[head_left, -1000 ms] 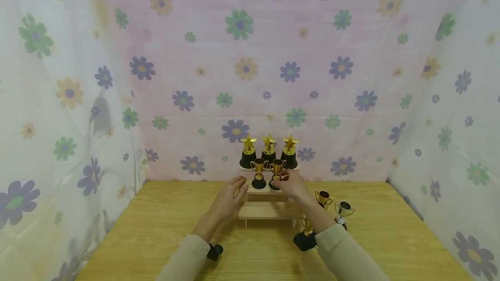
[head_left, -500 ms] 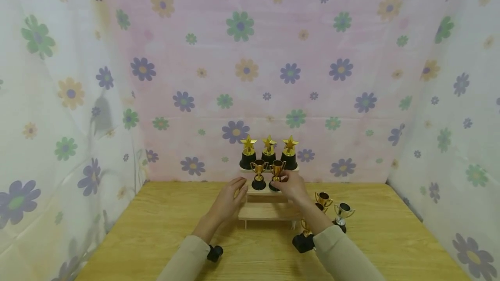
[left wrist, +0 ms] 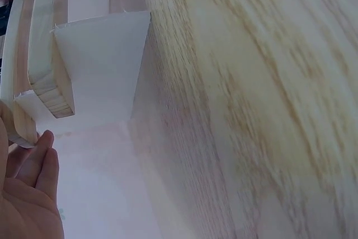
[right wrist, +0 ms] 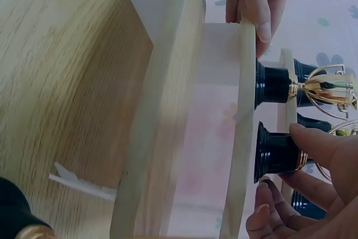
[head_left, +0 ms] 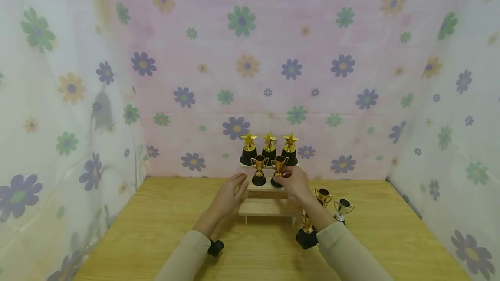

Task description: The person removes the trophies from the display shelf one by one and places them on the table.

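Note:
In the head view, a tiered wooden display stand (head_left: 269, 206) stands on the table. My right hand (head_left: 294, 182) pinches the black base of a gold trophy cup (right wrist: 279, 152) on the middle tier, thumb on one side and fingers on the other. Beside it a second gold trophy cup (head_left: 259, 170) stands upright. My left hand (head_left: 228, 192) holds the left end of that tier; in the left wrist view its fingertips (left wrist: 46, 144) touch the board's end. Three gold star trophies (head_left: 269, 147) line the top tier behind the cups.
Right of the stand are more gold trophy cups (head_left: 323, 194), partly behind the right forearm, and a silver trophy cup (head_left: 343, 206). A black object (head_left: 215, 247) lies by the left sleeve. The wooden table (head_left: 156, 220) is enclosed by flowered cloth (head_left: 265, 55).
My right hand has shifted slightly right with the gold trophy cup, widening the gap between the two cups a little. The left hand stays at the stand's end. The head view tilts slightly.

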Demonstrator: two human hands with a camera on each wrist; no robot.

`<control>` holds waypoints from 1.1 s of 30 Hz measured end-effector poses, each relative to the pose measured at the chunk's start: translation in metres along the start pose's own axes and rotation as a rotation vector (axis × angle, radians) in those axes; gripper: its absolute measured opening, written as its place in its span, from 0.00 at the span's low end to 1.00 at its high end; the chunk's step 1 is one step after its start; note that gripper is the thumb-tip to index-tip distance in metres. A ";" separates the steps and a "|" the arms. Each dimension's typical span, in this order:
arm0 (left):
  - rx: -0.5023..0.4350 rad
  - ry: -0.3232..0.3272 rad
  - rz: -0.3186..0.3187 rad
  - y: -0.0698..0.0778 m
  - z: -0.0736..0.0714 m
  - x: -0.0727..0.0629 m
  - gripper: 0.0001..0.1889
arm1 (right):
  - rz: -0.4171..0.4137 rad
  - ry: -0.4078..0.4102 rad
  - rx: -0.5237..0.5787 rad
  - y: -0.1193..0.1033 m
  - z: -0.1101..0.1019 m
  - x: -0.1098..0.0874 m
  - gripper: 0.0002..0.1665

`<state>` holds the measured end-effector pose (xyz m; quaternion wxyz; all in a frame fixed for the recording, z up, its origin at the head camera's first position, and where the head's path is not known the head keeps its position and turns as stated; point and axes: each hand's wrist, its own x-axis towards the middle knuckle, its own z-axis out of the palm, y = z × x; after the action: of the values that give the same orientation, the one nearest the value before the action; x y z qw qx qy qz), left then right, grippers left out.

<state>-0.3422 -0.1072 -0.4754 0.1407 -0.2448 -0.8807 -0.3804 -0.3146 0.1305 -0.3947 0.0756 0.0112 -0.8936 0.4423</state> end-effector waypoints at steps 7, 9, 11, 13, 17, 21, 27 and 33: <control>-0.003 0.010 0.010 0.000 0.000 0.000 0.25 | -0.038 -0.006 -0.013 0.003 -0.010 -0.002 0.19; -0.005 0.010 0.012 0.000 0.000 0.000 0.25 | -0.051 -0.009 -0.002 0.004 -0.013 -0.004 0.17; -0.007 0.010 0.013 -0.001 0.001 -0.001 0.25 | -0.059 -0.021 0.013 0.004 -0.016 -0.005 0.15; -0.013 0.009 0.008 0.000 0.000 -0.001 0.25 | -0.065 -0.030 0.021 0.003 -0.019 -0.008 0.14; -0.005 0.007 0.010 -0.001 0.000 0.000 0.25 | -0.078 -0.039 0.019 -0.001 -0.024 -0.014 0.13; -0.005 0.005 0.003 -0.001 0.000 0.001 0.25 | -0.110 -0.040 -0.004 -0.004 -0.026 -0.019 0.12; -0.012 0.016 0.017 -0.002 -0.001 0.002 0.25 | -0.130 -0.061 -0.012 -0.010 -0.027 -0.028 0.12; -0.007 0.021 0.041 -0.003 0.000 0.002 0.24 | -0.143 -0.080 0.051 -0.011 -0.025 -0.037 0.10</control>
<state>-0.3452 -0.1085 -0.4765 0.1567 -0.2593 -0.8725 -0.3833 -0.2741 0.1416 -0.3766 0.0710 0.0944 -0.8813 0.4575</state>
